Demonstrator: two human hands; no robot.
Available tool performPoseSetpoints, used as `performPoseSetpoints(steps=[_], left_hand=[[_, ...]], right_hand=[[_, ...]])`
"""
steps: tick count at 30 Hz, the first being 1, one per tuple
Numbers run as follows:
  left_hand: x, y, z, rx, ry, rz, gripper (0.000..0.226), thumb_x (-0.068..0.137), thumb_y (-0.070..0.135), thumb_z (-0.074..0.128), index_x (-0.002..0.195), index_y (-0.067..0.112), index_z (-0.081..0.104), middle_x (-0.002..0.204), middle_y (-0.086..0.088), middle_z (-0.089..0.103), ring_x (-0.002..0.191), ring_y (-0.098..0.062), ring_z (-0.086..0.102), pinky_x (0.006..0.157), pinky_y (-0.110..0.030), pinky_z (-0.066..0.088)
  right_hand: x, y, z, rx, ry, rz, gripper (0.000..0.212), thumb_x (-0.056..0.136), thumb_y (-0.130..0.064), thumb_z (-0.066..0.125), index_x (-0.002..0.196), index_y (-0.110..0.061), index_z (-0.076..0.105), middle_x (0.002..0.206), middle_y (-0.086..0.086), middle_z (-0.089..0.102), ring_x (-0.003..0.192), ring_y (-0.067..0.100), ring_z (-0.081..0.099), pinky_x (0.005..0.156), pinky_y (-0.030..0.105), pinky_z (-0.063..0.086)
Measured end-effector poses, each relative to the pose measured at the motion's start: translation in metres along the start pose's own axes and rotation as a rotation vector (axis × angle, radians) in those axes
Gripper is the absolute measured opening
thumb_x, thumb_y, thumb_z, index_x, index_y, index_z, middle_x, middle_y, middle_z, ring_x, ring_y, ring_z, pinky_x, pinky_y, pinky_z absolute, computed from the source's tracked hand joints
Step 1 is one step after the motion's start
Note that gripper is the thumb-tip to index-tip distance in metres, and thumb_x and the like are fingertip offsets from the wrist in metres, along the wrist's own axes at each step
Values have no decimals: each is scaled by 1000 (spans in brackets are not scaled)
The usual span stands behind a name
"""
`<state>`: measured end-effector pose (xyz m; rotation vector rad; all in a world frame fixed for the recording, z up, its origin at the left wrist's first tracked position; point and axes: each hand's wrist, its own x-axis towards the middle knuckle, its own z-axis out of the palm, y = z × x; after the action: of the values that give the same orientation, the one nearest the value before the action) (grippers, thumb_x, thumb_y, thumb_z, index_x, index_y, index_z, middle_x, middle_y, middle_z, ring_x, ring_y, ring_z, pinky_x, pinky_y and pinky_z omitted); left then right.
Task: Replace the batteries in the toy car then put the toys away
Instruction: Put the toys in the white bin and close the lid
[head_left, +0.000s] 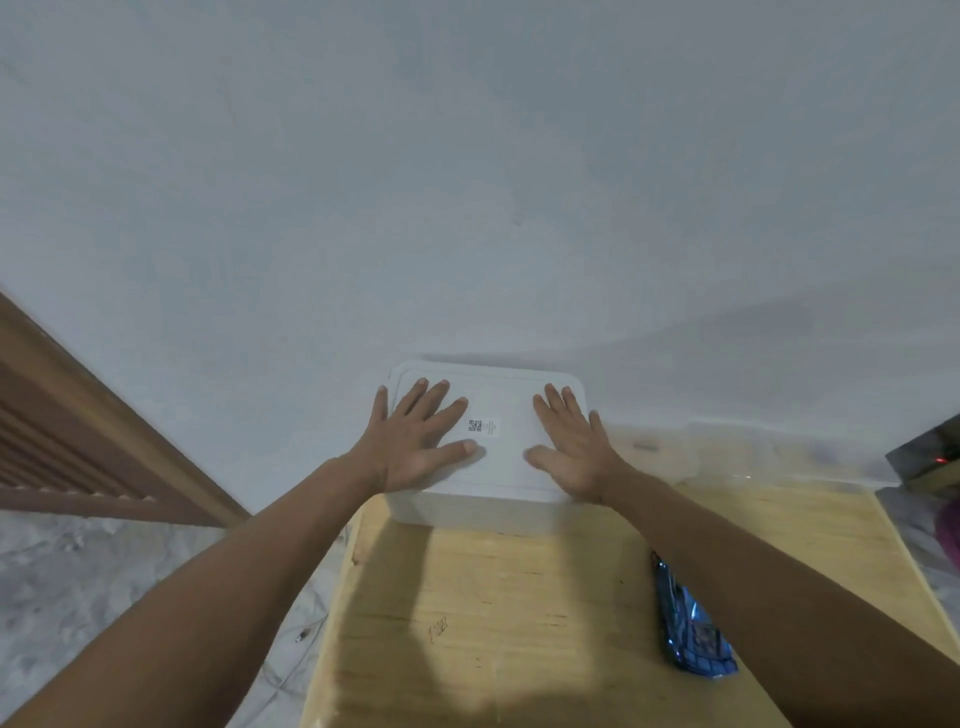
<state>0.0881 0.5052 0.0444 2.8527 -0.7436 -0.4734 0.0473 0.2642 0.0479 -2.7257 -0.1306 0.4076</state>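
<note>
A white plastic box (467, 512) with a white lid (506, 452) stands at the far end of the wooden table (519, 597), against the wall. A small QR label sits in the lid's middle. My left hand (421, 439) lies flat on the lid's left half, fingers spread. My right hand (574, 447) lies flat on the right half, fingers spread too. Neither hand holds anything. What is inside the box is hidden. No toy car shows.
A blue foil packet (691, 629) lies on the table under my right forearm. A clear plastic container (727, 452) stands right of the box. A dark object (930, 457) sits at the far right edge. A wooden louvred door (78, 447) is at left.
</note>
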Motion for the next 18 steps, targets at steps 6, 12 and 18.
performPoseSetpoints(steps=[6,12,18], left_hand=[[3,4,19,167,194,-33,79,88,70,4,154,26,-2,162,-2,-9,148,-21,-12,118,-53,-5],[9,7,17,153,208,-123,96,80,82,12,154,21,2,162,-7,-4,149,-26,-7,120,-47,1],[14,3,21,154,299,-95,76,91,65,8,153,21,7,161,-5,5,148,-26,1,119,-47,5]], right_hand=[[15,-5,21,-182,313,87,76,96,-57,25,152,-7,7,162,6,1,149,22,-5,119,46,10],[19,-3,31,-193,415,83,87,89,-62,21,147,4,24,155,19,26,146,30,17,114,44,31],[19,2,35,-174,450,33,83,92,-58,28,146,5,27,155,19,28,146,30,19,111,44,38]])
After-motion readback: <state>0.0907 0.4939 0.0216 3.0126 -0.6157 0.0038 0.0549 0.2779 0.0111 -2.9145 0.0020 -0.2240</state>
